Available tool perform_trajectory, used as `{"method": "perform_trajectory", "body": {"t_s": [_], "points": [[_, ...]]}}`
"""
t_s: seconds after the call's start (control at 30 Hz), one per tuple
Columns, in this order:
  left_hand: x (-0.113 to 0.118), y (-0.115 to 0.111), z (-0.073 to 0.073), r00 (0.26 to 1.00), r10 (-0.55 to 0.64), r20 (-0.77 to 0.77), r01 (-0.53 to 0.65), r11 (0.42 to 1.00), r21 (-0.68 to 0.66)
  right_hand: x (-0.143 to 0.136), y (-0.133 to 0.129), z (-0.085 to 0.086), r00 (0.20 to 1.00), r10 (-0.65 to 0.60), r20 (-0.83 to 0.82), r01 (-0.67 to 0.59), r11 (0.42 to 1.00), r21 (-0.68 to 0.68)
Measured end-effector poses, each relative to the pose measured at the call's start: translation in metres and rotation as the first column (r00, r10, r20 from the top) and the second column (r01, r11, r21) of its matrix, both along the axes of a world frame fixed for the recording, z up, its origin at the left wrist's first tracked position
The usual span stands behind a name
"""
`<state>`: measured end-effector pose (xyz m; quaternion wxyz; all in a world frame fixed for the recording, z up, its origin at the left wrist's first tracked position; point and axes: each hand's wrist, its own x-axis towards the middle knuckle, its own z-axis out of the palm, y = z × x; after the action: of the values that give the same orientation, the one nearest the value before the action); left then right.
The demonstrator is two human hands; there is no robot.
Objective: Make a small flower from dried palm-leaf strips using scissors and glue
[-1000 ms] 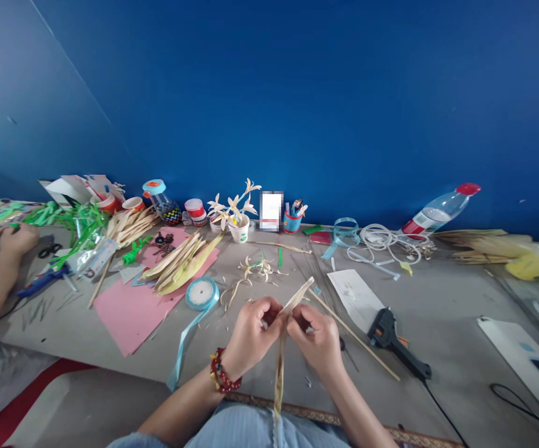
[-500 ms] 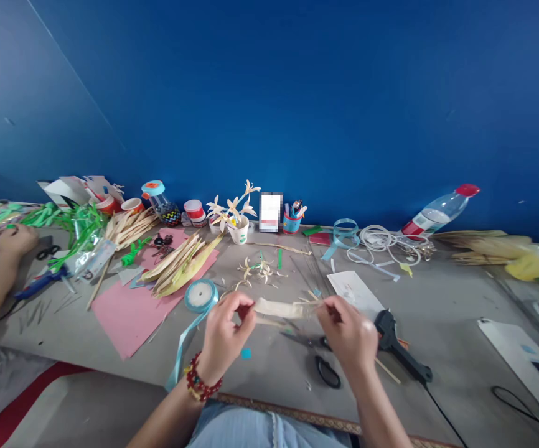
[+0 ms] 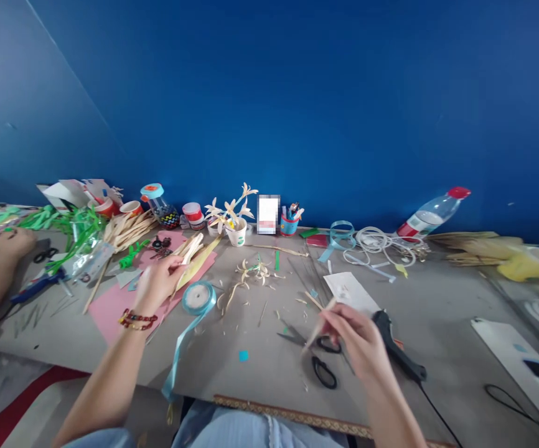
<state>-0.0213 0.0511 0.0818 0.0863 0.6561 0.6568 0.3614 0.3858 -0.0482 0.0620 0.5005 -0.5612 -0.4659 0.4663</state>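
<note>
My left hand (image 3: 159,285) is at the pile of pale dried corn husks (image 3: 192,250) on pink paper, its fingers closed on the husks' near end. My palm hides part of the pile. In my right hand (image 3: 354,333), a narrow strip of corn husk (image 3: 318,326) is pinched between thumb and fingers, slanting down to the left. Black-handled scissors (image 3: 323,372) lie on the table just below the strip. Between my hands, small husk flowers (image 3: 255,271) and scraps lie on the grey tabletop.
A blue ribbon roll (image 3: 198,298) lies beside my left hand. Right of my right hand rests a glue gun (image 3: 398,348) with its cord. Husk flowers in a white cup (image 3: 236,233) stand at the back. Another person's hand (image 3: 15,244) is at far left.
The husk strip was stretched between both hands. My left hand has let go of it and moved left to the husk pile. My right hand keeps the strip, now tilted downward.
</note>
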Motion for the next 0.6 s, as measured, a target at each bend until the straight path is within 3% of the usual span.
{"method": "perform_trajectory", "body": {"t_s": [0.13, 0.17, 0.23, 0.27, 0.37, 0.43, 0.5, 0.6], "points": [[0.024, 0.006, 0.004, 0.995, -0.058, -0.087, 0.058, 0.998, -0.005, -0.031, 0.003, 0.001, 0.981, 0.079, -0.175, -0.086, 0.996, -0.032], [0.035, 0.000, 0.006, 0.994, -0.079, -0.076, 0.080, 0.997, 0.011, -0.033, 0.003, 0.000, 0.978, 0.084, -0.191, -0.093, 0.995, -0.040], [0.063, -0.020, 0.008, 0.966, -0.245, 0.079, 0.247, 0.969, -0.016, -0.036, 0.003, -0.002, 0.975, 0.085, -0.204, -0.096, 0.994, -0.049], [0.080, -0.032, 0.009, 0.920, -0.350, 0.178, 0.364, 0.930, -0.051, -0.037, 0.002, -0.003, 0.974, 0.085, -0.208, -0.097, 0.994, -0.047], [0.131, -0.061, 0.010, 0.719, -0.566, 0.403, 0.672, 0.714, -0.197, -0.046, 0.002, -0.004, 0.971, 0.098, -0.217, -0.109, 0.993, -0.038], [0.156, -0.071, 0.008, 0.629, -0.558, 0.541, 0.751, 0.615, -0.240, -0.053, 0.002, -0.004, 0.969, 0.108, -0.223, -0.118, 0.992, -0.034], [0.170, -0.074, 0.004, 0.585, -0.487, 0.649, 0.765, 0.598, -0.240, -0.058, 0.001, -0.003, 0.967, 0.104, -0.232, -0.116, 0.993, -0.036], [0.173, -0.074, -0.002, 0.542, -0.411, 0.733, 0.767, 0.599, -0.231, -0.058, -0.001, -0.003, 0.956, 0.095, -0.279, -0.109, 0.993, -0.035]]}}
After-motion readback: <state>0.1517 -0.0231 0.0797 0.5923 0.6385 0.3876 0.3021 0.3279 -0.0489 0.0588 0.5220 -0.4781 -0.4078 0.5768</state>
